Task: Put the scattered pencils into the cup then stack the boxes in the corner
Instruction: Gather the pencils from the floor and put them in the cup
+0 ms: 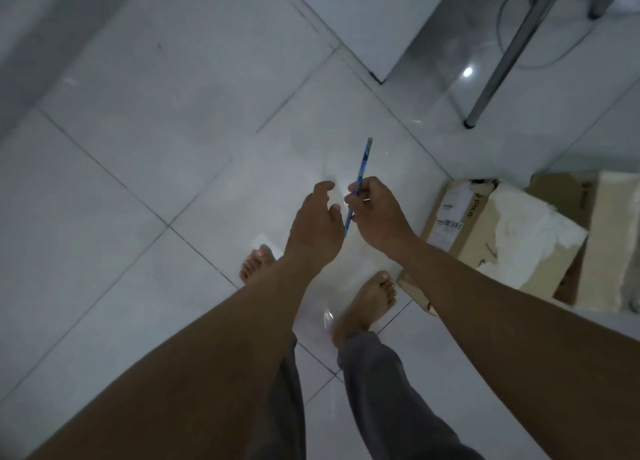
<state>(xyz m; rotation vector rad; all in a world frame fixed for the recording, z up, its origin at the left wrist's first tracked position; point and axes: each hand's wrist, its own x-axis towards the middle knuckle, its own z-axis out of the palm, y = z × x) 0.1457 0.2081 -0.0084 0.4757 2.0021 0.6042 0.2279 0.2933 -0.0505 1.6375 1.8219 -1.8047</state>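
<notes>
While the head camera looks straight down, pale glossy floor tiles [145,168] fill most of the view, grout lines running on the diagonal and a ceiling light glinting off them at upper right. Up there a grey metal leg [504,54] slants down to a dark foot on the floor, with a thin cable [509,49] looping behind it. At the right edge sits a cardboard box [460,224], printed labels and a barcode on its near face, white padding [530,231] spilling over its top; more cardboard [609,237] stands just beside it, further right. Two bare feet are planted on the tiles at centre, grey trouser legs below them.

Now the hands, both stretched forward over the floor. The right hand [375,213] pinches a blue pencil [358,179] between thumb and fingertips, gripping it below the middle, so the longer part rises up and away while the short end pokes down between the two hands. The left hand [317,220] is loose and unclenched, palm down, fingers curled slightly, holding nothing, just beside the pencil's lower end. No cup shows anywhere in this view.
</notes>
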